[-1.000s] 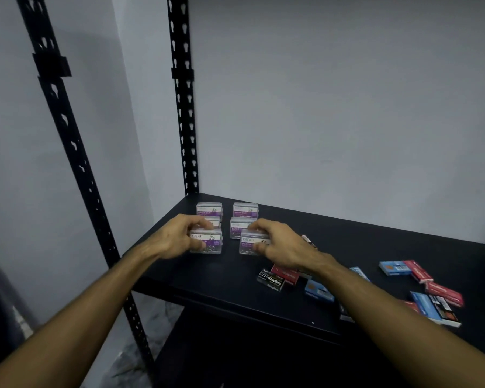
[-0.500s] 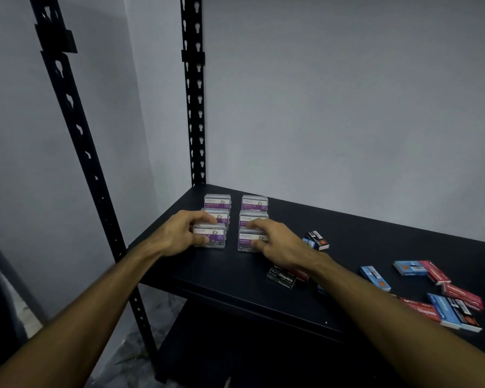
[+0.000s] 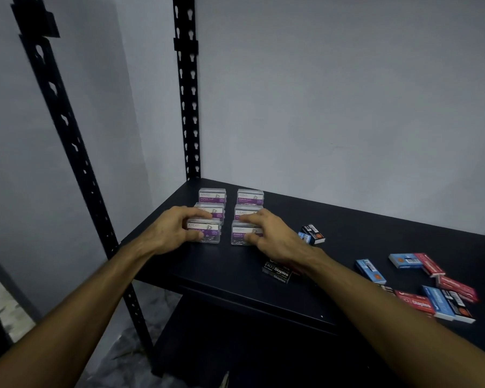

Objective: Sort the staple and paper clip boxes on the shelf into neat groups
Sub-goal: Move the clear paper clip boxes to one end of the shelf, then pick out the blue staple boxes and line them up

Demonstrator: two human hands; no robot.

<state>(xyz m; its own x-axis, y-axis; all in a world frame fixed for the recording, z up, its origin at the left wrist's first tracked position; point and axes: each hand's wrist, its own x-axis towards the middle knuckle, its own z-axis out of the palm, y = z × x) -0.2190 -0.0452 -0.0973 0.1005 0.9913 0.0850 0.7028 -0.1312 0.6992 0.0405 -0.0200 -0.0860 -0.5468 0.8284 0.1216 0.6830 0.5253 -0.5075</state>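
Black cardboard marks the nearest item, a staples box [image 3: 277,271] lying flat under the right wrist, close to the front edge of the dark shelf [image 3: 235,287]. Just beyond it, the right hand [image 3: 269,236] curls over the front-right paper clip box [image 3: 242,235], thumb on its near face and fingers over its top. Beside it, the left hand [image 3: 170,232] grips the front-left paper clip box [image 3: 206,233] the same way, fingers bent over its top. Behind the hands, four more clear paper clip boxes [image 3: 212,196] stand in two rows, continuing the two columns. Right of the right hand lie a small black box [image 3: 314,233] and scattered red and blue staple boxes [image 3: 403,260].
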